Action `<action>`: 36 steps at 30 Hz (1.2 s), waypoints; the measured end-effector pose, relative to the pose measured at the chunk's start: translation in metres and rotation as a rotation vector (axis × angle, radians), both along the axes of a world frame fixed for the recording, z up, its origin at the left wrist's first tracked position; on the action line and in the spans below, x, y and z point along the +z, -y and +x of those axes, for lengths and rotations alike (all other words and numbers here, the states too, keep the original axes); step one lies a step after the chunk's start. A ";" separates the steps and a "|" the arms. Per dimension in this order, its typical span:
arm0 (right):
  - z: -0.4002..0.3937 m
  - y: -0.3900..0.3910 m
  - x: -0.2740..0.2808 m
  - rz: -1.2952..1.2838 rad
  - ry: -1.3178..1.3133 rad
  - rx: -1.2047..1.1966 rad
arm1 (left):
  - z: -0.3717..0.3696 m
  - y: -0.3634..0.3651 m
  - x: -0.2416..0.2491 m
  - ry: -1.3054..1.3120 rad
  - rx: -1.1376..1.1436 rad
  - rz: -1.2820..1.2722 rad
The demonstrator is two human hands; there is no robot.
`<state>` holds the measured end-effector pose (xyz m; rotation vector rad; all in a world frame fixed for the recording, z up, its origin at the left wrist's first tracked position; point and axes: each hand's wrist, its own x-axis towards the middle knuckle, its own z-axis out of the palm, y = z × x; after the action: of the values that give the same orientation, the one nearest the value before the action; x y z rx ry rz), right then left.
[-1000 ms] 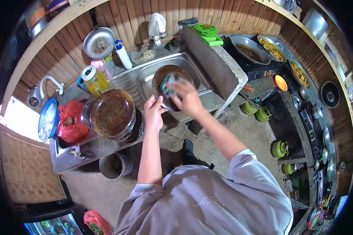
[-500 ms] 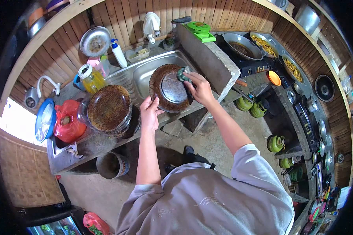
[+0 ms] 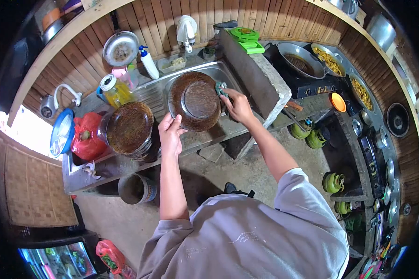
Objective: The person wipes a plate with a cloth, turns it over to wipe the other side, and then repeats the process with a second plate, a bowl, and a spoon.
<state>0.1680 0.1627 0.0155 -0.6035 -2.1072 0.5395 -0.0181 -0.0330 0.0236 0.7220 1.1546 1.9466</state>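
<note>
My left hand grips a round brown plate by its lower left rim, thumb on the face turned toward me. The plate is held up over the steel sink, with a round ring at its middle. In my right hand is a dark green scrubbing cloth, pressed at the plate's right edge; part of it is hidden behind the fingers. Left of my left hand stands a stack of similar brown plates on the counter.
Behind the sink are a white pump bottle, a cloth-covered tap and a small tub. A concrete partition rises on the right, with the stove beyond. A red bag and yellow-filled jar sit left.
The plate has tilted and moved slightly left with my left hand. The green cloth has gone from the plate's upper right face to its right edge. The whole view has shifted a little.
</note>
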 end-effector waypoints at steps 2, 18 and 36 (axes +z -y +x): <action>0.012 -0.012 -0.021 -0.015 0.090 0.013 | 0.003 -0.003 0.005 0.024 0.050 -0.024; 0.018 -0.016 -0.136 0.010 0.527 -0.088 | 0.010 -0.004 0.010 -0.241 0.317 -0.220; -0.057 0.019 0.086 -0.040 -0.247 0.327 | -0.014 0.028 0.057 -0.699 0.505 -0.125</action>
<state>0.1114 0.1439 0.1014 -0.1990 -1.9704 0.7980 -0.0325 -0.0607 0.0803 1.1810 2.0198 2.0439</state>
